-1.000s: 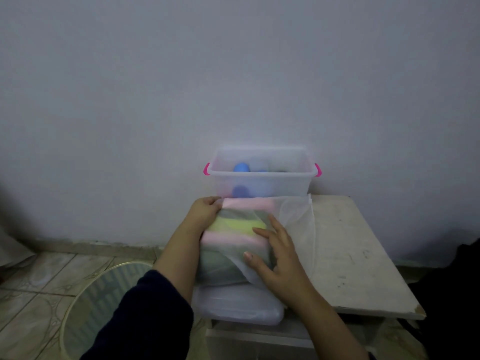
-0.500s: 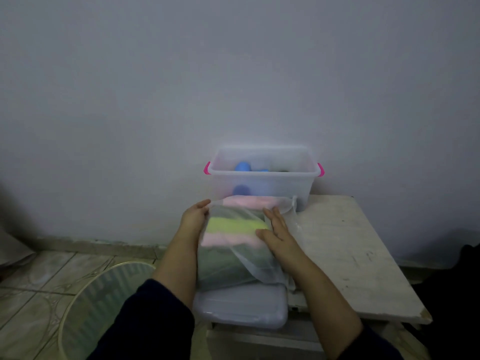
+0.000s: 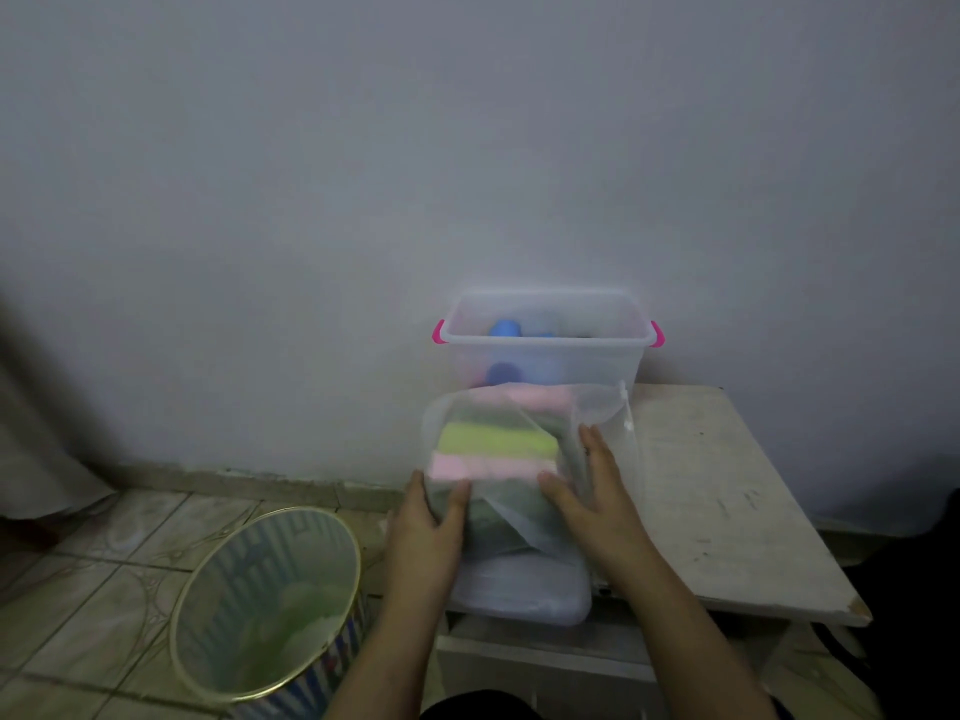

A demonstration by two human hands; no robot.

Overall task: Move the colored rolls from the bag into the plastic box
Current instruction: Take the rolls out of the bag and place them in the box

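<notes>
Both hands lie on a clear bag (image 3: 524,459): left hand (image 3: 423,532) curled round its near-left edge, right hand (image 3: 597,501) flat with straight fingers on its right side. Bag holds pink, yellow-green and green rolls (image 3: 496,452). Behind it on the table (image 3: 727,511), an open plastic box (image 3: 545,345) with pink handles contains blue rolls (image 3: 505,330). No legible writing.
</notes>
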